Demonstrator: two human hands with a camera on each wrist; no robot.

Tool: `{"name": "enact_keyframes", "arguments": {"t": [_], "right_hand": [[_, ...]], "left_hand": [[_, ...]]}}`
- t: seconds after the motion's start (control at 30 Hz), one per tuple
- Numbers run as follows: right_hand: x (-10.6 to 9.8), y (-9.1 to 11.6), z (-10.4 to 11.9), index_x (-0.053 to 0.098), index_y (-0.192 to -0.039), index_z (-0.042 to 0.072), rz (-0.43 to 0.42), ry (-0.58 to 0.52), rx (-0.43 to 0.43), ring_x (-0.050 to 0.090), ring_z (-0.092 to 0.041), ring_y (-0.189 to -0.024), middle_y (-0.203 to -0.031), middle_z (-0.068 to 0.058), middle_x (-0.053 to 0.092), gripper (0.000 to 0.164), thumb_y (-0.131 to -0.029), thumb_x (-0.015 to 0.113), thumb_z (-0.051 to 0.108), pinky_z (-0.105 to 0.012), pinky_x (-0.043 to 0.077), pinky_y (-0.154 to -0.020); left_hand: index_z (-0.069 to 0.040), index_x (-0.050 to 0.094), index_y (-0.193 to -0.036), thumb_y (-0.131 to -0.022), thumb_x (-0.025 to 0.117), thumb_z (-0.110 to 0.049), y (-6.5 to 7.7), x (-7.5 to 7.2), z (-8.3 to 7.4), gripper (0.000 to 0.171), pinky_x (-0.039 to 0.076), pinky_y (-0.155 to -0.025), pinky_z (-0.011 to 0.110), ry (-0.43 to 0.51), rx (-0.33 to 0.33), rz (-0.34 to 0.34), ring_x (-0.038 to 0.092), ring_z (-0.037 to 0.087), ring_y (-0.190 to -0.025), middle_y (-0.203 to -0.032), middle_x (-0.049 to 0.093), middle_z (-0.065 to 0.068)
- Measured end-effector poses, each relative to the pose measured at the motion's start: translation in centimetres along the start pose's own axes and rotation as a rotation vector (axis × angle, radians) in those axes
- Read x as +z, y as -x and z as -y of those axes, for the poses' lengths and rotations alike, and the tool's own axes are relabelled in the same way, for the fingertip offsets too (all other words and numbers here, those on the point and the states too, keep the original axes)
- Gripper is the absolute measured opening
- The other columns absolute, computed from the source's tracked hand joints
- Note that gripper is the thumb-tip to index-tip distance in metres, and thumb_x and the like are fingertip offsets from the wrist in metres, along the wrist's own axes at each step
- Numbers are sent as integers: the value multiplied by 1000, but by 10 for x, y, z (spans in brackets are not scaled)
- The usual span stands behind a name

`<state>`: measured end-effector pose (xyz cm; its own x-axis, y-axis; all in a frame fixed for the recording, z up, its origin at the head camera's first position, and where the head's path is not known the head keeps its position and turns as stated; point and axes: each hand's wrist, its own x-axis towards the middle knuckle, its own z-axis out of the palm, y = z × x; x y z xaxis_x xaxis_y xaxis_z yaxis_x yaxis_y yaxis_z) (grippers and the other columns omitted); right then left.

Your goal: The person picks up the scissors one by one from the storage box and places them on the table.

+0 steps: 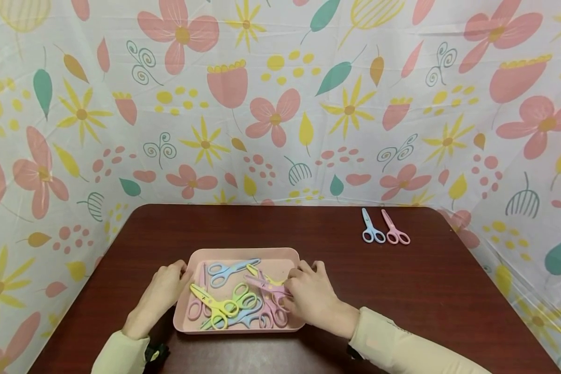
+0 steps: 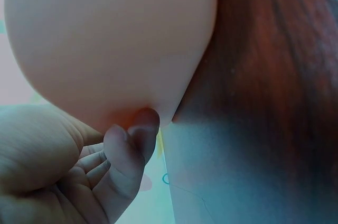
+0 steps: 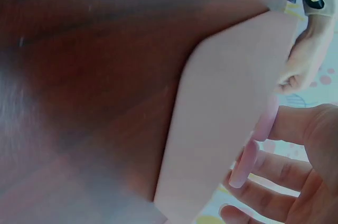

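Head view: two sleeves (image 1: 392,337) come in from the near edge, the forearms spread so that one hand works at each end of a tray (image 1: 238,254). The left hand (image 1: 161,291) has its fingers bent at the tray's left end, and in the left wrist view its fingertips meet the outer wall; it holds that edge, probably to keep the tray from sliding. The right hand (image 1: 310,298) reaches over the right wall, fingers curled, and pinches the handle of a pink pair (image 3: 244,167); coming in by the loops seems to be the way to free it, since its blades lie across other scissors.

Inside the tray, the scissors lie crossed in a loose heap. A yellow pair (image 1: 210,299) rests on top near the front, by green loops (image 1: 244,296), with blue scissors beneath. Another blue pair (image 1: 236,267) lies less covered toward the back wall, so it should lift more easily.

Beyond, at the table's (image 1: 402,291) far right, a light-blue pair (image 1: 367,221) and a rosy pair (image 1: 390,224) sit side by side, loops nearer the person, blades pointing away; that matching direction looks deliberate. Flowered cloth (image 1: 276,119) hangs behind.
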<state>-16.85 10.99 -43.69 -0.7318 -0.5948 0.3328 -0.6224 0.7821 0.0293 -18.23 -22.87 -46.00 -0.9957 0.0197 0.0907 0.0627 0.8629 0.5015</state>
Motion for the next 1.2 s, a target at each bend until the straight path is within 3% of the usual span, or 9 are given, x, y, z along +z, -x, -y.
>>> {"name": "enact_keyframes", "arguments": {"t": [0.17, 0.47, 1.0, 1.2], "right_hand": [[-12, -3, -9, 53, -55, 23, -70, -27, -13, 47, -17, -77, -72, 9, 55, 30, -70, 78, 29, -51, 35, -78], [-25, -10, -27, 62, -63, 23, -107, -8, 9, 50, -18, -82, -80, 6, 62, 20, -73, 78, 29, -54, 36, -80], [-26, -21, -55, 59, -60, 23, -139, 7, 91, 51, -20, -82, -78, 5, 62, 23, -74, 76, 31, -56, 36, -81], [-22, -24, -72, 56, -58, 23, -133, 16, 164, 50, -21, -79, -74, 5, 58, 26, -75, 75, 29, -56, 35, -81]], "left_hand": [[-5, 58, -84, -97, 58, -15, 0, 0, 0, 17, 40, -53, 32, 3, -6, 10, 47, 17, -54, -62, 48, 3], [-4, 58, -86, -98, 58, -15, 1, 0, -1, 17, 39, -51, 31, 14, -17, 13, 46, 17, -53, -62, 47, 3], [-3, 59, -86, -98, 56, -15, 1, 0, 0, 17, 39, -53, 32, 14, -1, 11, 46, 17, -54, -62, 49, 2], [-4, 59, -86, -98, 55, -15, 0, 1, 1, 17, 40, -54, 32, 6, -3, 18, 48, 17, -56, -63, 51, 2]]}}
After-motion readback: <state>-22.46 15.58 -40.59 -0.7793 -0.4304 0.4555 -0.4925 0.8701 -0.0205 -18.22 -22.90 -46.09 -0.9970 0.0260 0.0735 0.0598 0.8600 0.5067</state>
